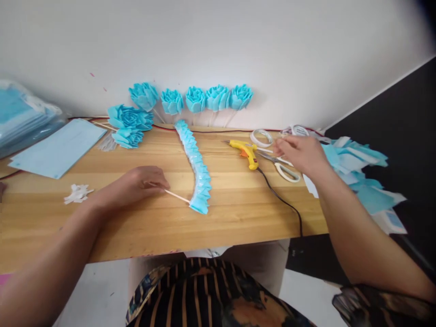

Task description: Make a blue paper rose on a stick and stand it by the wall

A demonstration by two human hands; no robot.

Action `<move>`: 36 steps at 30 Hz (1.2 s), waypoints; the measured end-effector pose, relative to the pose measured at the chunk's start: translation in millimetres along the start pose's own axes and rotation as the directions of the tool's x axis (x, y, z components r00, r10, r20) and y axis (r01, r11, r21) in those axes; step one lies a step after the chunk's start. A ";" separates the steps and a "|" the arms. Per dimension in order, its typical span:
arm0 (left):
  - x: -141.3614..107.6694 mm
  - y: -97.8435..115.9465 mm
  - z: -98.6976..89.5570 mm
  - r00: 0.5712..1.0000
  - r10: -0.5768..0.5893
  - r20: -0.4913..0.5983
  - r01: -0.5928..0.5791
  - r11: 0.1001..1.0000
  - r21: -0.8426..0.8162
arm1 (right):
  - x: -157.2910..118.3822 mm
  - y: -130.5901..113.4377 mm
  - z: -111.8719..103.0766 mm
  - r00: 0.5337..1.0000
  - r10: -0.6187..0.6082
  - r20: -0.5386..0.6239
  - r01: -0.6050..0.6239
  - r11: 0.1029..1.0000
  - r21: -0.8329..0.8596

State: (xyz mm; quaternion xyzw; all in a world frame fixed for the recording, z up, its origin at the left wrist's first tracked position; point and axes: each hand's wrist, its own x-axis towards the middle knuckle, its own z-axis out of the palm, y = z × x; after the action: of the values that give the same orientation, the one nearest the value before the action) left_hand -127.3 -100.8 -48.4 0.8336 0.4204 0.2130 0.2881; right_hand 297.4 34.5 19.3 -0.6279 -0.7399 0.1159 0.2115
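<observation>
My left hand (148,181) is closed around a thin wooden stick (177,196) over the table. The stick's far end meets the near end of a long curved strip of blue pleated petals (195,163), which lies on the wood with a shiny film along its left side. My right hand (296,152) is off to the right with its fingers pinched together. Whatever it may hold is too small to make out. Below and beside it lie white-handled scissors (286,172) and a yellow glue gun (250,152), its nozzle pointing left.
Several blue flowers on sticks (195,100) lean against the wall. More flowers (127,118) lie left of them. Blue sheets (57,147), a plastic-wrapped pack (23,118) and white scraps (78,194) are at left. A tape roll (261,137) and cut blue pieces (361,163) are right. A black cord (282,200) crosses the table.
</observation>
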 end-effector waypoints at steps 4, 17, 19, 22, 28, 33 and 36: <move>-0.4 0.2 0.4 0.999 -0.039 0.004 0.039 0.999 0.003 | -29.1 30.2 11.0 0.982 0.126 0.140 -0.127 0.992 0.003; -1.9 4.0 1.7 0.998 -0.057 -0.026 0.057 0.998 -0.007 | 1.3 -13.8 64.9 0.974 0.161 0.159 -0.161 0.987 -0.014; -1.7 4.6 1.7 0.998 -0.051 -0.033 0.050 0.999 -0.011 | -1.7 -12.1 63.6 0.971 0.147 0.191 -0.161 0.985 0.060; -1.9 2.3 2.5 0.999 -0.028 -0.036 0.027 0.999 -0.019 | -9.2 -11.9 61.1 0.978 0.133 0.164 -0.175 0.946 0.275; -1.6 0.3 3.2 0.999 0.010 -0.053 -0.011 1.000 -0.012 | -38.8 -21.5 43.7 0.991 0.133 -0.030 -0.059 0.619 0.783; -0.8 0.7 2.8 0.998 0.018 -0.057 -0.018 1.000 -0.002 | -52.9 -27.4 29.6 0.949 0.002 0.315 -0.262 0.559 0.787; -0.9 -0.5 2.6 0.998 0.019 -0.063 -0.019 1.000 -0.001 | -49.7 -32.7 33.6 0.925 -0.013 0.379 -0.309 0.555 0.773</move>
State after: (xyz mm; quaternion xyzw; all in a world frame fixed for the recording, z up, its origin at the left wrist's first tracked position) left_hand -126.6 -102.1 -50.8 0.8302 0.4210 0.2423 0.2735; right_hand 259.3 -17.0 -4.4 -0.4877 -0.5688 0.5707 0.3360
